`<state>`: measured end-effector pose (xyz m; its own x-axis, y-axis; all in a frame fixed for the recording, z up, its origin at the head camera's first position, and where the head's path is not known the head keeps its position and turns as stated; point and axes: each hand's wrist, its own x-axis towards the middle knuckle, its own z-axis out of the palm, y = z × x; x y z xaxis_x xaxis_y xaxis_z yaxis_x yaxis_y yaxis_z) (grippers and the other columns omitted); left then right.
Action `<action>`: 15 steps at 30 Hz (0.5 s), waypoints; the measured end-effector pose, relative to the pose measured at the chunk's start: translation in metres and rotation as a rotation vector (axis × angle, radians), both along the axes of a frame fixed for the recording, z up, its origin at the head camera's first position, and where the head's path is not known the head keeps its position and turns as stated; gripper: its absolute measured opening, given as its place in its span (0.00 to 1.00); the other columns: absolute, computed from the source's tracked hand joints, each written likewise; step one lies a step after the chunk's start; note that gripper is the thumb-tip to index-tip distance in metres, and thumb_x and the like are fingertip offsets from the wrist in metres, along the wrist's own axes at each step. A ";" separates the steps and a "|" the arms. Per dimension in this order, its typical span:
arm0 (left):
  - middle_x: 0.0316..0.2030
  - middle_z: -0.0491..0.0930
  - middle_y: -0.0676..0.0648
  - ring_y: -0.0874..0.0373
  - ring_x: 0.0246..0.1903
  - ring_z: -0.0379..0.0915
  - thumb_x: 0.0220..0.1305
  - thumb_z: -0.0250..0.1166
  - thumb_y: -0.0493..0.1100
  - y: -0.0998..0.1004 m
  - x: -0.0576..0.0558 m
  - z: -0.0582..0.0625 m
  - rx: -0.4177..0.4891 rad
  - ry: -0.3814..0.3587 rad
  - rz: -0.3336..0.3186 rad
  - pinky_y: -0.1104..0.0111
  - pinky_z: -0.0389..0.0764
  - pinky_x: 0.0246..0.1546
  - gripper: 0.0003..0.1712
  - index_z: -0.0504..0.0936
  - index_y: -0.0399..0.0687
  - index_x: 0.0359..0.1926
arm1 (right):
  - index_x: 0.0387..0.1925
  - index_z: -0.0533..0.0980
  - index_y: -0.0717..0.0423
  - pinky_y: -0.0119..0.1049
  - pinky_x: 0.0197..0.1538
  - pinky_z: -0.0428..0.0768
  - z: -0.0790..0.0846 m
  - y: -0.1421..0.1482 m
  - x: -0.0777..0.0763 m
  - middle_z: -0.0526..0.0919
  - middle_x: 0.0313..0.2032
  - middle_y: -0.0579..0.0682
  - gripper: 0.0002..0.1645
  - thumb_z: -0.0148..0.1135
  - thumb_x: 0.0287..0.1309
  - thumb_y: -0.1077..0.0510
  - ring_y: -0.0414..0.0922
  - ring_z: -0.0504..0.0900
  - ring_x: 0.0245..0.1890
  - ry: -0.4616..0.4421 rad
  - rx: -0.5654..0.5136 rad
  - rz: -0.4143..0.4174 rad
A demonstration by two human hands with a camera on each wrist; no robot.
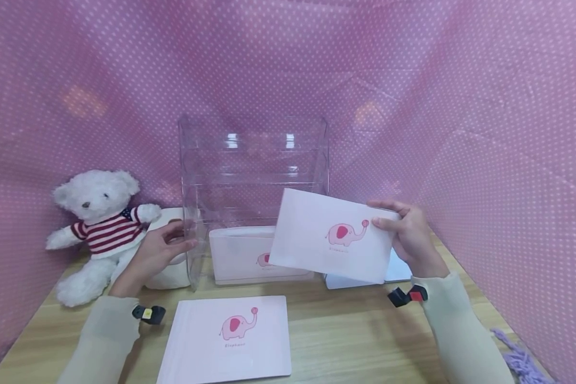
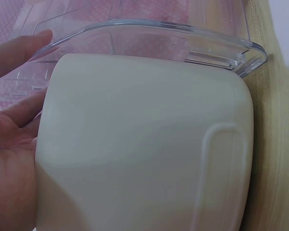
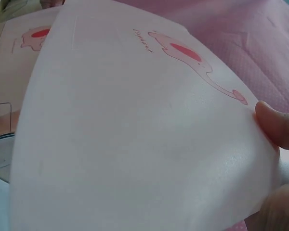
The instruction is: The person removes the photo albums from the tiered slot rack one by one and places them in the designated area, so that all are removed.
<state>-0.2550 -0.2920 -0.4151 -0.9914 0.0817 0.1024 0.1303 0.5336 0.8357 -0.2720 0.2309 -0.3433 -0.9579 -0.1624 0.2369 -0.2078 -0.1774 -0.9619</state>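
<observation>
My right hand (image 1: 415, 237) pinches the right edge of a white sheet (image 1: 312, 229) printed with a pink elephant, thumb on the printed face. The sheet is raised and tilted in front of a clear plastic rack (image 1: 254, 178); in the right wrist view it bends slightly. My left hand (image 1: 160, 248) grips the rack's left side panel, its thumb (image 2: 19, 53) lying across the clear edge. Beside that hand stands a cream container (image 2: 144, 134). Inside the rack's bottom sits a white elephant-printed piece (image 1: 237, 258), partly hidden by the raised sheet.
Another elephant-printed white piece (image 1: 230, 341) lies flat on the wooden table (image 1: 345, 341) in front. A white teddy bear (image 1: 101, 229) in a striped sweater sits at left. Pale blue-white flat things (image 1: 398, 271) lie at right, with purple strands (image 1: 520, 357) nearer. Pink dotted cloth surrounds the table.
</observation>
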 end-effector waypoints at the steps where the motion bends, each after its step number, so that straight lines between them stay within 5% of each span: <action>1: 0.63 0.76 0.33 0.37 0.65 0.73 0.67 0.69 0.54 0.000 0.000 0.000 -0.002 0.001 0.001 0.86 0.75 0.45 0.38 0.70 0.42 0.71 | 0.48 0.85 0.59 0.35 0.48 0.87 -0.001 0.001 0.001 0.86 0.48 0.47 0.20 0.62 0.58 0.78 0.41 0.89 0.45 -0.003 0.008 0.001; 15: 0.64 0.76 0.32 0.37 0.65 0.73 0.67 0.69 0.54 0.002 0.001 0.000 -0.014 0.002 0.003 0.86 0.75 0.45 0.39 0.70 0.42 0.72 | 0.52 0.83 0.58 0.38 0.47 0.88 -0.018 0.022 0.010 0.83 0.51 0.48 0.19 0.63 0.62 0.73 0.43 0.90 0.45 -0.085 0.096 0.063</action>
